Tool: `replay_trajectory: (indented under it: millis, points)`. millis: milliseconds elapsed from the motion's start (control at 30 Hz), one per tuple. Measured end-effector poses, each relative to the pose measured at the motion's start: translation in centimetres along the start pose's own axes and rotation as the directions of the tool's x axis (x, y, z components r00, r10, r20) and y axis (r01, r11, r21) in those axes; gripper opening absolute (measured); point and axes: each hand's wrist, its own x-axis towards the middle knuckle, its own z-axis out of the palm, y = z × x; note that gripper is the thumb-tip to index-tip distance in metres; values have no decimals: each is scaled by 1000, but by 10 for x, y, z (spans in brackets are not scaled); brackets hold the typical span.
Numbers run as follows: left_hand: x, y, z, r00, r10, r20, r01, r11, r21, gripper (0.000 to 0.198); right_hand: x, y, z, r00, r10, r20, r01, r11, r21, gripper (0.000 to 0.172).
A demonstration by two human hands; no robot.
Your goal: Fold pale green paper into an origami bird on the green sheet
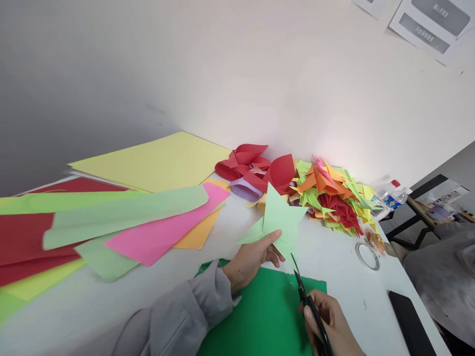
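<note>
My left hand (256,259) grips a light green paper star (281,217), thumb on its face and fingers behind. Another pale green piece of paper shows behind the star on its left. In my right hand (330,321) is a pair of black scissors (303,291), its blades pointing up and away toward the star's lower edge. The blade tips look close to the star; whether they touch it I cannot tell. Beneath both hands lies a dark green sheet of paper (263,316) on the white table.
Coloured paper strips, including a pink one (166,227), cover the table's left. Yellow sheets (159,160) lie by the wall. Red paper curls (256,165) and a pile of paper stars (330,195) stand at the back. A tape roll (367,256), phone (411,321) and bottles (396,199) are right.
</note>
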Motion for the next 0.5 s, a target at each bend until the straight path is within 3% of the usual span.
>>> replay_trajectory:
  millis: [500]
  points:
    - [-3, -3, -1, 996, -45, 71, 40, 996, 77, 54, -6, -7, 4, 994, 97, -57, -92, 992, 81, 69]
